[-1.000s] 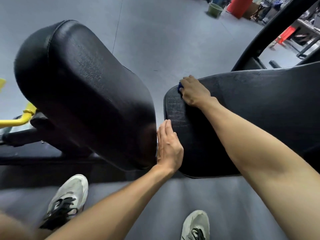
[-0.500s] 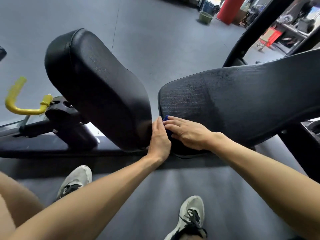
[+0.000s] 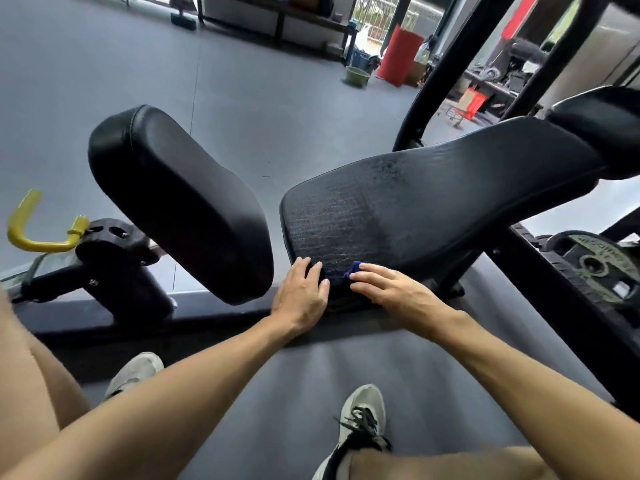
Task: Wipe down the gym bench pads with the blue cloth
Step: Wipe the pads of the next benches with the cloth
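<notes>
At the centre of the single head view, low on the near edge of the long black vinyl back pad (image 3: pixel 426 199), both hands work side by side. The right hand (image 3: pixel 388 289) lies with fingers spread and fairly flat over the small blue cloth (image 3: pixel 352 269), pressing it against the pad's lower rim; only a corner of the cloth shows beyond the fingertips. The left hand (image 3: pixel 303 294) rests just to its left with fingers lightly bent over the same rim, steadying the pad and holding nothing. The two hands are near each other but not touching.

The step in hand looks to be the wiping of this back pad's near end and edge; a duller, streaked patch on its left part may be damp. The next move probably calls for carrying the cloth along the rest of the rim, then across to the rounded black vinyl seat pad (image 3: pixel 180 202) at the left centre of the frame, which stands tilted and apart from the back pad.

Counted: two large pads, plus part of a third black pad (image 3: pixel 599 112) at the upper right; one cloth; two hands; two pale grey trainers (image 3: pixel 363 420) at the bottom; one yellow handle (image 3: pixel 27 233) at the left; one weight plate (image 3: pixel 595 265) at the right.
</notes>
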`<state>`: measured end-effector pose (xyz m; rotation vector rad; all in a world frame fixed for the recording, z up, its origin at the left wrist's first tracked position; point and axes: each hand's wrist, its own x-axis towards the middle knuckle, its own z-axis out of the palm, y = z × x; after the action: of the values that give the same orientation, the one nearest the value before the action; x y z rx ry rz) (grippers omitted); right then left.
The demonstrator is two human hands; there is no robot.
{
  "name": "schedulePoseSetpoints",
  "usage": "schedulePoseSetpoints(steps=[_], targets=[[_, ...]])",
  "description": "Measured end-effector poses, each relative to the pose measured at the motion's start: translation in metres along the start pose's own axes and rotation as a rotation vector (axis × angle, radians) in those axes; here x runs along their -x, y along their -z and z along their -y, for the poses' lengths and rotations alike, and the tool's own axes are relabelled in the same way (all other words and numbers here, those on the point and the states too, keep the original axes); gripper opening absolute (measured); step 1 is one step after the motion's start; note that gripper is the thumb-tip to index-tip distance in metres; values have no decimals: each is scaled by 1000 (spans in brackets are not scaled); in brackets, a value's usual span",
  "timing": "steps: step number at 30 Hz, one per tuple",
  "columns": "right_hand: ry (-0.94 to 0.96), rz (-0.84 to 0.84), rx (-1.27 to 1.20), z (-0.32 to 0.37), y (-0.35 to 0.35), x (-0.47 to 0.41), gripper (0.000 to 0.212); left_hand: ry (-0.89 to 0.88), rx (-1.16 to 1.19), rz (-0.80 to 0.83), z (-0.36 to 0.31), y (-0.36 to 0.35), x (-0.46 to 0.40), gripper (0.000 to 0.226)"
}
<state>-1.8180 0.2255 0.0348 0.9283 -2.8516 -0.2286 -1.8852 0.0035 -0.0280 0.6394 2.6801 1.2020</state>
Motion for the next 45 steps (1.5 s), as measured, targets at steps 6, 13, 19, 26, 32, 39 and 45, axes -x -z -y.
schedulePoseSetpoints(steps=[6, 13, 19, 26, 32, 39, 45], targets=[[-312, -191, 38, -19, 49, 37, 43, -203, -116, 51, -41, 11, -11, 60], [-464, -226, -124, -46, 47, 22, 62, -314, -157, 54, -64, 15, -57, 61], [-465, -240, 76, -76, 55, 16, 32, -496, -246, 144, -76, 9, -119, 56], [-708, -248, 161, -59, 43, 10, 27, -849, -578, 234, -100, 14, -183, 42], [-809, -172, 72, -23, 41, 5, 48, -1060, -675, 241, -103, 18, -210, 39], [-812, -323, 103, -2, 19, -20, 41, -1215, -526, 19, -52, 12, -202, 56], [-920, -372, 318, -48, 34, -7, 37, -1331, -503, 58, -17, 14, -223, 60]])
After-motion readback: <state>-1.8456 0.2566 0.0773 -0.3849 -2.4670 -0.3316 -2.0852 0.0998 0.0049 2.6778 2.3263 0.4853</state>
